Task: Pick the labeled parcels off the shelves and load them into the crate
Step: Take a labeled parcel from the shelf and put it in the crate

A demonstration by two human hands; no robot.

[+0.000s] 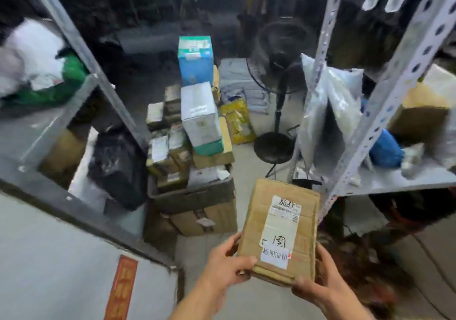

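Observation:
I hold a flat brown cardboard parcel (280,228) with white labels and handwritten marks, low in the middle of the view. My left hand (228,261) grips its near left corner with the thumb on top. My right hand (318,282) grips its near right corner. A dark grey crate (192,197) sits on cardboard boxes on the floor ahead to the left, heaped with several labeled parcels, among them a tall white box (201,114) and a blue-green box (196,59).
Metal shelving (385,92) stands at the right with plastic bags and a brown box. Another shelf (81,45) at the left holds white and green bags. A black floor fan (277,112) stands ahead. A black bag (118,166) lies left of the crate.

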